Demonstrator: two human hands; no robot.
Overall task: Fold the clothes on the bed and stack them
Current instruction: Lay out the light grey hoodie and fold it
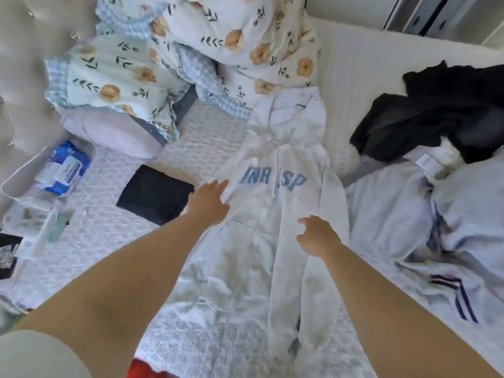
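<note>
- Hoodie (pixel 275 214), white with blue chest lettering, is lying face up along the middle of the bed (pixel 114 241), its long axis running from the hem nearest the camera to the hood, which is pointing away toward the floral bedding (pixel 191 58).
- Left hand (pixel 210 203) is resting with fingers straight on the hoodie's left edge, just beside the lettering.
- Right hand (pixel 317 238) is sitting on the garment's right half, lower down, fingers bent toward the cloth; whether it is pinching fabric cannot be told.
- Both hands are lying apart, one on each side of the hoodie's centre line.
- Dark folded garment (pixel 155 196) is lying flat just left of the hoodie, near the left hand.
- Black clothes (pixel 436 115) are heaped at the right, above a pale garment with navy stripes (pixel 425 227).
- Blue wipes pack (pixel 66 167) is sitting at the left edge, near the tufted headboard (pixel 24 50).
</note>
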